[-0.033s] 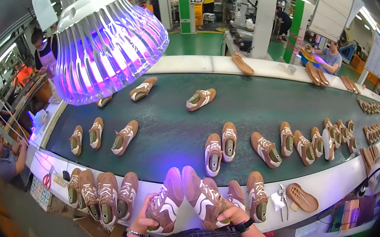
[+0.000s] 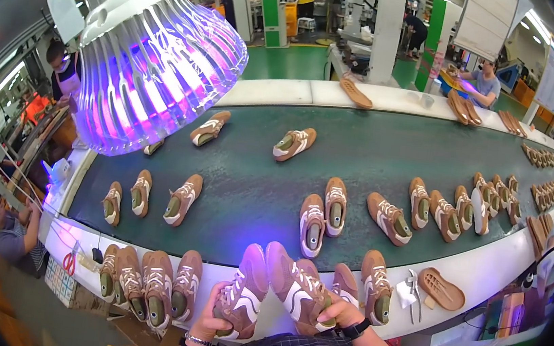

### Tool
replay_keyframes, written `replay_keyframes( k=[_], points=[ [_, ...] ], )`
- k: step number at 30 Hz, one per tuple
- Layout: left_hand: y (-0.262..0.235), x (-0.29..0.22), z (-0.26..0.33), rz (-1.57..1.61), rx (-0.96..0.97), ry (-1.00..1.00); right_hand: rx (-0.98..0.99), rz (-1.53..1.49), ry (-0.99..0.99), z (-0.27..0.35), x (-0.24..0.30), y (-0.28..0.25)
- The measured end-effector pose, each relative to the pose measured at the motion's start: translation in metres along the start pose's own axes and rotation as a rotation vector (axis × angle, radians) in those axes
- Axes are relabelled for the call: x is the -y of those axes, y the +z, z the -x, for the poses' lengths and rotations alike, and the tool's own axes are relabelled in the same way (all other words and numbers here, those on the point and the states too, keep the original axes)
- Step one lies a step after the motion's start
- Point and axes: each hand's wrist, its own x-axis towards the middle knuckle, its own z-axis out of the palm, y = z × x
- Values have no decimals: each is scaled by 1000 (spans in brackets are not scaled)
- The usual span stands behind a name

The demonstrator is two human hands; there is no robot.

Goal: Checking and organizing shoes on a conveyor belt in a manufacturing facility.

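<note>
My left hand (image 2: 208, 321) is closed round the heel of a brown sneaker (image 2: 243, 300) with white laces and white wavy side stripes. In my right hand (image 2: 343, 313) is a matching brown sneaker (image 2: 291, 289), gripped at its heel opening, where an olive-green insert shows. The two held sneakers tilt toes-up and lean together, toes almost meeting, over the white ledge (image 2: 210, 276) by my body. Just behind the right-hand sneaker, another brown sneaker (image 2: 346, 283) is partly hidden. Beside that stands one more sneaker (image 2: 375, 287).
A large lamp (image 2: 158, 74) glowing violet hangs at upper left. Many sneakers stand on the green belt (image 2: 242, 183). Several sneakers (image 2: 157, 286) line the ledge at left, near red-handled scissors (image 2: 69, 263). To the right lie a metal tool (image 2: 416, 298) and a brown sole (image 2: 441, 289).
</note>
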Motion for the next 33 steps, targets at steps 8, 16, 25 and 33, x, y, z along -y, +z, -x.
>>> replay_keyframes(
  k=[8, 16, 25, 33],
  points=[
    [10, -2, -7, -101, -62, 20, -41, 32, 37, -7, -1, -13],
    [62, -11, -43, -111, -193, 377, -118, 83, -363, -34, 1, 22],
    [49, 3, -64, 317, 46, 134, -135, -104, -322, -42, -12, 19],
    [4, 40, -52, 520, 187, -7, 100, -336, -149, -26, -16, 5]
  ],
)
